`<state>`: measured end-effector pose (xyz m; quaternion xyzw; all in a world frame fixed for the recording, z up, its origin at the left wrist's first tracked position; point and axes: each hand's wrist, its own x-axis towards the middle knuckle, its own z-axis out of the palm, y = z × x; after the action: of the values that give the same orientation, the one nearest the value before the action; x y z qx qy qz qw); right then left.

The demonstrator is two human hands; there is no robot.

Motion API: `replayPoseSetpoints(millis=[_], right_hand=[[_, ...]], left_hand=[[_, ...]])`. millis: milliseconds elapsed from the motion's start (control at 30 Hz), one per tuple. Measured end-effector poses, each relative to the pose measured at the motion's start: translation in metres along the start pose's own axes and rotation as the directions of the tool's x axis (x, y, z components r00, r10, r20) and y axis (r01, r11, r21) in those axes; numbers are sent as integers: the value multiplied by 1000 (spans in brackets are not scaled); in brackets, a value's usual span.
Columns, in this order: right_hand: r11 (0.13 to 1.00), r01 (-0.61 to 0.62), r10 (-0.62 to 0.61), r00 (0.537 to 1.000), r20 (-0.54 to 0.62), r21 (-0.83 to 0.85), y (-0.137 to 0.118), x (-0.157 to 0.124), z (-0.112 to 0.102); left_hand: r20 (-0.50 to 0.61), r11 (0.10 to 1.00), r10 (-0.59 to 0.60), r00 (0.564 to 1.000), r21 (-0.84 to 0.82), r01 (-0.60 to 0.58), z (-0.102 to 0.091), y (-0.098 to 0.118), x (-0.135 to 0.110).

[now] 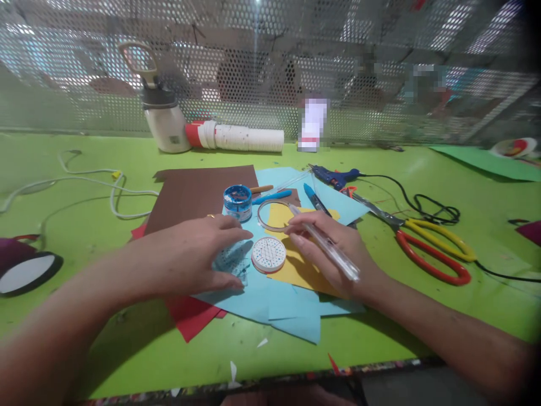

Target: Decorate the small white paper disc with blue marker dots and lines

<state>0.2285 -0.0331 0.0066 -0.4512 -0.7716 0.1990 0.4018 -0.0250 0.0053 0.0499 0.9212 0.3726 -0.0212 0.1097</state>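
My left hand (198, 254) lies flat on light blue paper (291, 316), fingers stretched toward a small round white disc (269, 254) covered in coloured dots. My right hand (329, 254) is closed around a clear pen (325, 243), its fingertips resting on yellow paper (296, 268) just right of the disc. A jar of blue paint (237, 202) stands just beyond my left fingers. A thin ring (270, 217) lies on the yellow paper behind the disc.
Brown paper (194, 194) and red paper (192, 318) lie under the blue sheets. Red and yellow scissors (422, 242), a blue glue gun (336, 176) with black cord, a white bottle (163, 113), stacked cups (240, 137) and a white cable (84, 186) sit on the green table (84, 338).
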Motion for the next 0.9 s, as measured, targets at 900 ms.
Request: replayPoseSetpoints(millis=[900], right_hand=[[988, 21, -34, 996, 87, 152, 0, 5, -2]], left_hand=[[-29, 997, -5, 1000, -72, 3, 4, -11, 5]])
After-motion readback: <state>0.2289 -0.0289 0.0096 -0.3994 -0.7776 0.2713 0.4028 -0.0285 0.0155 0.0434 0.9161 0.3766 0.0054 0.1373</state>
